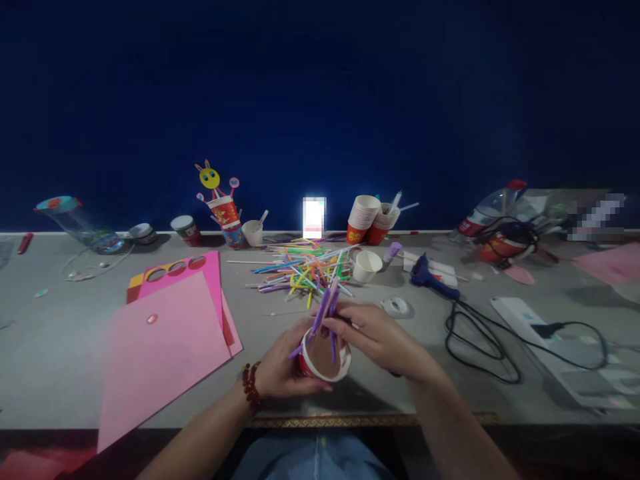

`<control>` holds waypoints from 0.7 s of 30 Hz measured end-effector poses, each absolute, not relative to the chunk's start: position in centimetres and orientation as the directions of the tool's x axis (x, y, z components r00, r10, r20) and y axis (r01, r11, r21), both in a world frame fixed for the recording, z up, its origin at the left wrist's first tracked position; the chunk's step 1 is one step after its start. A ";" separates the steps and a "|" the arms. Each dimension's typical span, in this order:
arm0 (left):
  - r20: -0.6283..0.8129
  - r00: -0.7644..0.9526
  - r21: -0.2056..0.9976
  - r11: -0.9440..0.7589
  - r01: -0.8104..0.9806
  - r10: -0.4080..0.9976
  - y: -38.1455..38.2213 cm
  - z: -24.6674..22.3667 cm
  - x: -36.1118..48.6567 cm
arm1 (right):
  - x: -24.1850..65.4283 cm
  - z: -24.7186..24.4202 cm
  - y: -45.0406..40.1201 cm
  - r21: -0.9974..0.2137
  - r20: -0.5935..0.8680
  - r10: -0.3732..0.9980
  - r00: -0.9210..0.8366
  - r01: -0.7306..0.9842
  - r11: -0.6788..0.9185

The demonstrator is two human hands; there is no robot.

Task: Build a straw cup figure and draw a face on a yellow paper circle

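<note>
Blue clothing point(317, 460) occupies the bottom of the view, between the two forearms, below the patterned front edge of the surface point(50, 353). Left hand point(285, 363), with a beaded bracelet point(251, 388) at the wrist: the grip is closed around the side of a red-and-white paper cup point(345, 368), which is held tilted with its opening toward the camera. Right hand point(385, 337): the grip is narrow, its fingers on the purple straws point(321, 316) that project from the cup mouth; a pale pink straw stands among them. Directly beyond the hands lies a loose pile of coloured straws point(307, 272), with a white cup point(367, 267) at its right end. A roll of tape point(395, 307) lies near the right hand. Further right, a blue glue gun point(434, 280) rests beside a looped black cable point(480, 353). Pink sheets point(160, 353) lie to the left, overlapping, well apart from the pile
</note>
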State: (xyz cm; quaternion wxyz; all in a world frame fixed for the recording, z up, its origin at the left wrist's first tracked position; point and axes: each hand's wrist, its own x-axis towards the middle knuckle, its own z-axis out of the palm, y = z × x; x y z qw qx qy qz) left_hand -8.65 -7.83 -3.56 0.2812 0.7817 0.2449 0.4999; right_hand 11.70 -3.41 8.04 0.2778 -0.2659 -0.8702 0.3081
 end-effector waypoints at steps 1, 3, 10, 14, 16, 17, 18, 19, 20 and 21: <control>0.644 0.379 0.681 -0.724 0.112 0.664 -7.8 -3.5 -8.7 | 11.8 8.1 -3.4 -0.699 0.318 0.627 -0.711 0.270 0.662; 0.634 0.382 0.684 -0.718 0.129 0.672 -7.7 -3.3 -8.7 | 12.2 8.2 -3.5 -0.731 0.304 0.628 -0.716 0.247 0.636; 0.603 0.390 0.696 -0.698 0.169 0.696 -7.6 -2.8 -8.7 | 13.5 8.6 -3.1 -0.672 0.344 0.602 -0.721 0.259 0.694; 0.627 0.372 0.683 -0.713 0.161 0.685 -7.6 -2.7 -8.7 | 13.5 9.3 -2.7 -0.530 0.371 0.533 -0.761 0.298 0.794; 0.625 0.375 0.685 -0.711 0.159 0.685 -7.6 -2.8 -8.8 | 13.5 9.7 -2.6 -0.473 0.366 0.484 -0.795 0.288 0.832; 0.623 0.378 0.685 -0.711 0.159 0.685 -7.6 -2.8 -8.8 | 13.5 9.8 -2.5 -0.455 0.356 0.462 -0.812 0.282 0.845; 0.624 0.379 0.683 -0.713 0.160 0.683 -7.6 -2.8 -8.8 | 13.5 10.0 -2.5 -0.442 0.338 0.446 -0.829 0.278 0.853; 0.626 0.379 0.680 -0.715 0.162 0.681 -7.6 -2.9 -8.8 | 13.5 10.1 -2.5 -0.433 0.318 0.433 -0.843 0.277 0.858; 0.626 0.377 0.679 -0.715 0.168 0.682 -7.6 -3.0 -8.9 | 13.6 10.2 -2.6 -0.423 0.300 0.422 -0.856 0.277 0.863; 0.624 0.375 0.679 -0.713 0.175 0.686 -7.6 -3.1 -8.9 | 13.7 10.3 -2.6 -0.414 0.279 0.415 -0.866 0.281 0.866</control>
